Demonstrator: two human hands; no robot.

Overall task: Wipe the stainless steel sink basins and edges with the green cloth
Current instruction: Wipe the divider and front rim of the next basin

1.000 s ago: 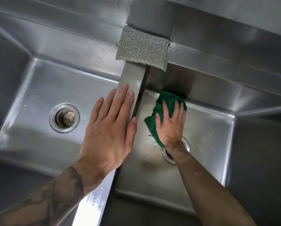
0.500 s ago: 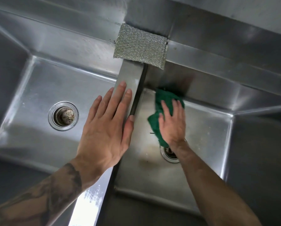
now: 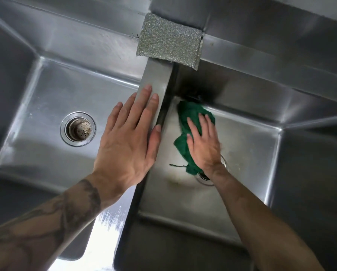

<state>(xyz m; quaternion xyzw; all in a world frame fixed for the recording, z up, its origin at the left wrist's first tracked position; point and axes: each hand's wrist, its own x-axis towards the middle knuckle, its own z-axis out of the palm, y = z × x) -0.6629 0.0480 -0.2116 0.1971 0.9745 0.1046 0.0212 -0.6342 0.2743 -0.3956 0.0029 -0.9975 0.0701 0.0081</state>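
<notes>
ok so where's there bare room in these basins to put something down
Left basin floor is bare all around its drain. Right basin: free along the right wall and near edge. Crowded: the divider, under the left hand and silver scrub pad, and around the right hand on the green cloth.

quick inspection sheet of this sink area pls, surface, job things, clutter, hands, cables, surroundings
surface: double steel sink, left basin and right basin, split by a divider; dull marks on the right basin floor near its drain
job's things: green cloth bunched on the right basin floor, near the back left corner
clutter: silver scouring pad lying on the back rim where the divider meets it, one corner overhanging the right basin; strainer in the left drain
hands: left hand flat and open on the divider; right hand pressed flat on the cloth, partly covering the drain
cables: nothing seen
surroundings: steel backsplash behind; nothing else seen
</notes>
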